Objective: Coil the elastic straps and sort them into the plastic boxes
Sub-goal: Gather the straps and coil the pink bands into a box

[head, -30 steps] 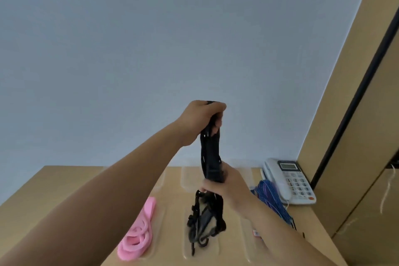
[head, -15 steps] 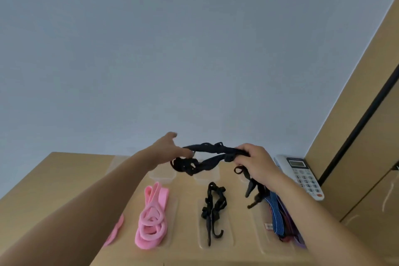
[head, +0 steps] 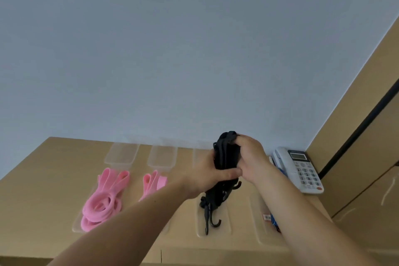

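A bunched black elastic strap [head: 226, 155] is held upright above the desk between both hands. My left hand [head: 210, 176] grips its lower half from the left, and my right hand [head: 250, 157] closes on its top from the right. Below them another black strap with hooks [head: 210, 211] lies in a clear plastic box [head: 224, 231]. Pink coiled straps [head: 105, 198] fill the leftmost near box [head: 77, 225], and a second pink strap [head: 154, 183] lies beside it, partly behind my left arm. A blue strap [head: 273, 220] peeks out under my right arm.
Two empty clear boxes [head: 122, 154] [head: 163, 156] stand in the back row against the wall. A white desk phone [head: 299, 168] sits at the back right corner. A wooden cabinet [head: 367, 157] rises on the right. The desk's front edge [head: 194, 252] is close below.
The strap was stretched sideways between the hands half a second ago; now it is bunched into an upright bundle and both hands have come together on it.
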Available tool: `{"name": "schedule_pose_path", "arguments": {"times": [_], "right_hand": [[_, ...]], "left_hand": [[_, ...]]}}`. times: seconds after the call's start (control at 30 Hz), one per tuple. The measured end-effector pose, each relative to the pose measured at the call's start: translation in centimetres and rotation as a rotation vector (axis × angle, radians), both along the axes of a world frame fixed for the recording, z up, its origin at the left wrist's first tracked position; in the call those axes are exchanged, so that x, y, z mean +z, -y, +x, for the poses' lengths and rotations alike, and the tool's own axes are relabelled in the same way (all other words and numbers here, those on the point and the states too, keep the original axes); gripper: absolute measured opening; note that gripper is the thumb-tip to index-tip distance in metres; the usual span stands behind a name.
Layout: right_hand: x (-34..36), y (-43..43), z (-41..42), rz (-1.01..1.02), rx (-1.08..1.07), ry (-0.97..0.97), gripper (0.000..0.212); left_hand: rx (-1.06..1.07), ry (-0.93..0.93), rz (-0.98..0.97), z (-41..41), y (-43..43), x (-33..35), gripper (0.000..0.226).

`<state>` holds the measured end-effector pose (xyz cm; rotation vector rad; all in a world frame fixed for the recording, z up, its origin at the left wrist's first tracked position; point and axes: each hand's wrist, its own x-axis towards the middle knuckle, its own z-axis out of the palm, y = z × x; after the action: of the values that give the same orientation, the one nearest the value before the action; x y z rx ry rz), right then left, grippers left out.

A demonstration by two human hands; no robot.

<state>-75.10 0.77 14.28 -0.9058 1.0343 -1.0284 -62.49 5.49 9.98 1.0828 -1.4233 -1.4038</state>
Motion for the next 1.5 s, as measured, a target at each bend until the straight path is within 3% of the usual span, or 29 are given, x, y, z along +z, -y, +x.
{"name": "schedule_pose_path", "arguments": {"times": [0.07,0.2,0.27,0.33,0.4,0.57,0.6,0.7,0.77,0.9,1.03,1.17,1.23,1.37,1.5], "right_hand": [[-1.2,0.6,-1.0,-0.057,0.095,-0.035,0.02],[-5.7,1.2,-2.8,-0.043,0.133,-0.383,0.026],[-8.4,1.1,-3.1,0.015,0.228,-0.431,0.031],[-10.9,1.2,-3.4,0.047,0.245,-0.461,0.02],[-13.2,1.8,-3.9,0.048,0.215,-0.512,0.011],[-18.3,3.4,-4.6,0.084,0.223,-0.597,0.012],[-19.1,3.7,-4.6,0.061,0.23,-0.633,0.011],[-20.8,4.4,-4.5,-0.017,0.248,-0.73,0.008],[-21.6,4.6,-4.6,-0.082,0.245,-0.794,0.003],[-22.4,3.9,-4.4,-0.251,0.269,-1.011,0.039],[-22.7,4.0,-4.1,-0.269,0.342,-1.051,0.024],[-22.3,5.4,-4.3,-0.271,0.477,-1.166,0.026],[-21.4,5.8,-4.2,-0.266,0.492,-1.264,0.03],[-17.4,6.7,-2.8,-0.384,0.281,-1.47,0.041],[-14.0,6.3,0.8,-0.593,0.194,-1.483,0.036]], "left_hand": [[0.116,-0.021,0.069,-0.3,0.5,-1.2,0.028],[0.226,-0.008,0.262,-0.6,1.9,-3.9,0.016],[0.198,0.117,0.315,-1.2,2.5,-5.8,0.018],[0.127,0.2,0.344,-2.1,2.9,-7.7,0.023],[0.08,0.243,0.375,-2.7,3.3,-9.3,0.025],[0.141,0.292,0.496,-3.1,5.1,-11.6,0.036],[0.158,0.371,0.515,-3.1,5.2,-12.1,0.04],[0.125,0.839,0.427,-3.1,5.0,-13.4,0.045],[0.138,0.976,0.331,-3.3,4.7,-14.3,0.052],[0.159,0.966,0.292,-3.6,4.3,-15.9,0.073],[0.127,0.918,0.344,-3.4,4.0,-17.0,0.067],[0.142,0.751,0.378,-1.9,4.1,-16.2,0.047],[0.118,0.785,0.367,-0.7,4.1,-15.5,0.048],[0.149,0.907,0.313,2.7,4.6,-13.1,0.056],[0.239,1.003,0.231,7.8,3.6,-10.1,0.053]]}}
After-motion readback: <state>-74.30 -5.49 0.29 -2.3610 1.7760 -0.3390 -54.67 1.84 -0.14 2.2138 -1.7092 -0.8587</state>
